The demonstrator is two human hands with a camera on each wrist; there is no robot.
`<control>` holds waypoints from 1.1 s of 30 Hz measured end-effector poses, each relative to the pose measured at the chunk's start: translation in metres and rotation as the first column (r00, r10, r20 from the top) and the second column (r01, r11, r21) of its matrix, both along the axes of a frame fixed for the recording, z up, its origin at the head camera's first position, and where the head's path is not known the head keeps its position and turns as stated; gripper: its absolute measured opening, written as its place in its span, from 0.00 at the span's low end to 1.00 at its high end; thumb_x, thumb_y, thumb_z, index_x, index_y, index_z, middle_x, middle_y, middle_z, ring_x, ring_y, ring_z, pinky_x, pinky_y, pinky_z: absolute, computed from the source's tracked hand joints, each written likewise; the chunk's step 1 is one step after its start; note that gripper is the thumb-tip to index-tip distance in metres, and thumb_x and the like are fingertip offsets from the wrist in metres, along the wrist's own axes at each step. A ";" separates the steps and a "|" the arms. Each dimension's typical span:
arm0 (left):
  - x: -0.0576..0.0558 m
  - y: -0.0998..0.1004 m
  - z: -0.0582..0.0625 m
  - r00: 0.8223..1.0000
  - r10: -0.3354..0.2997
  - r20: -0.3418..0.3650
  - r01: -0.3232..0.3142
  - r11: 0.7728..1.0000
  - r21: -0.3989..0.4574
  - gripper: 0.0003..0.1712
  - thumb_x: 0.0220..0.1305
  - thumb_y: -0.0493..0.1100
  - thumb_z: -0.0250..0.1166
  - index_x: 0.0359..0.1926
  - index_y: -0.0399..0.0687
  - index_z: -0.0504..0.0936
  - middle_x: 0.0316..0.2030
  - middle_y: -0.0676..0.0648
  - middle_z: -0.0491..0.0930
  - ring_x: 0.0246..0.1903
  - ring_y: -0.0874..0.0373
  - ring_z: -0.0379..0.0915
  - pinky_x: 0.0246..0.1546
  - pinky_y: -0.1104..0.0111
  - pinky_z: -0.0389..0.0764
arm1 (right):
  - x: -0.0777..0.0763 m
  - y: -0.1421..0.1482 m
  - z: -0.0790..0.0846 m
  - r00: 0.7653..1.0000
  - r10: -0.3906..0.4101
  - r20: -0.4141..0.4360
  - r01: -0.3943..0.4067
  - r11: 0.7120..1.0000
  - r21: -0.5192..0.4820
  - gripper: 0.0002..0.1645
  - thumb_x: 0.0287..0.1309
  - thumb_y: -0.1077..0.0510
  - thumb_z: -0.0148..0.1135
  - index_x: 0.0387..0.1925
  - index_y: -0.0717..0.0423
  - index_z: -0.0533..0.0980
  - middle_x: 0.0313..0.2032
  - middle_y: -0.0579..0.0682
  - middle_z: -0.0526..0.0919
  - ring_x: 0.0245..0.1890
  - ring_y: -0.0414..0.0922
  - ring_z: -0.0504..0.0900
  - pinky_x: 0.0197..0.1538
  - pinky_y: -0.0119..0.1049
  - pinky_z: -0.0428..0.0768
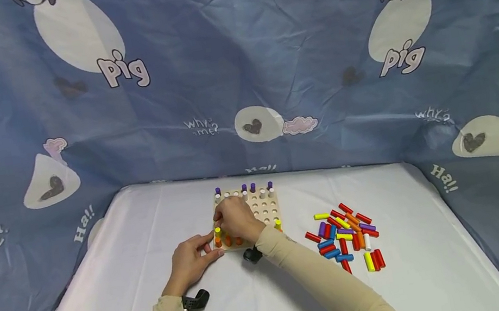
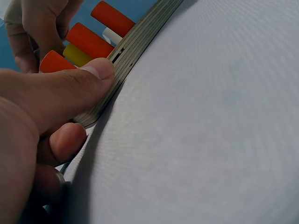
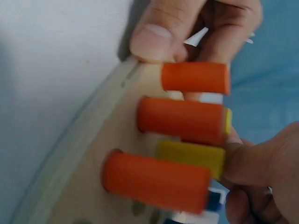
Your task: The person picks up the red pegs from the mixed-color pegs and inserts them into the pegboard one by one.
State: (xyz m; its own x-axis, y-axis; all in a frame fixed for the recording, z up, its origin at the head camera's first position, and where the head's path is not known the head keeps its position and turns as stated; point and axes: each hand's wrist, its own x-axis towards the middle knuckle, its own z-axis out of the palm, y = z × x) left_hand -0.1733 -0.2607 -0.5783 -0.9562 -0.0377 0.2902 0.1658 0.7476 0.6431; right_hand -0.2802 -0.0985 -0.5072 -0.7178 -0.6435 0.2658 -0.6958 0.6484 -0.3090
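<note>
A wooden pegboard lies on the table. My left hand holds its near left corner, thumb on the edge and fingers curled below. Over the board's left part, my right hand reaches down with bent fingers, pinching a peg that is mostly hidden, so I cannot tell its colour. Beside those fingertips a yellow peg stands in the board. Orange pegs line the near edge, and another yellow peg stands at the right side. White pegs and purple pegs stand along the far rows.
To the right of the board lies a loose pile of red, blue, yellow, orange, purple and white pegs. A white cloth covers the table. A blue patterned curtain rises behind and along both sides.
</note>
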 end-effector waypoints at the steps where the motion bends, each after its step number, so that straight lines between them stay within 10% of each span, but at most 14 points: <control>1: 0.001 0.000 0.000 1.000 -0.002 -0.005 0.002 1.000 0.003 0.31 0.53 0.49 0.84 0.56 0.41 0.90 0.24 0.61 0.76 0.20 0.70 0.59 0.23 0.72 0.59 | 0.001 -0.001 0.000 1.000 -0.002 0.010 0.002 1.000 0.010 0.03 0.58 0.58 0.78 0.30 0.46 0.92 0.31 0.40 0.92 0.36 0.41 0.89 0.48 0.35 0.84; 33: 0.002 0.001 0.002 0.999 0.015 0.038 -0.014 1.000 -0.005 0.31 0.54 0.51 0.84 0.57 0.45 0.90 0.24 0.62 0.75 0.21 0.68 0.60 0.25 0.71 0.59 | 0.006 -0.007 0.008 0.996 -0.005 -0.091 0.018 0.989 0.144 0.05 0.60 0.55 0.78 0.38 0.41 0.93 0.37 0.39 0.93 0.42 0.45 0.88 0.52 0.42 0.83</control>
State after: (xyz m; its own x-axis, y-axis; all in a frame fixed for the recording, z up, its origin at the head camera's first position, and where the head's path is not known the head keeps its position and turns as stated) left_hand -0.1717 -0.2601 -0.5768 -0.9659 -0.0502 0.2539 0.1304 0.7531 0.6449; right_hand -0.2738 -0.1053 -0.4993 -0.7024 -0.6719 0.2347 -0.7090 0.6896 -0.1478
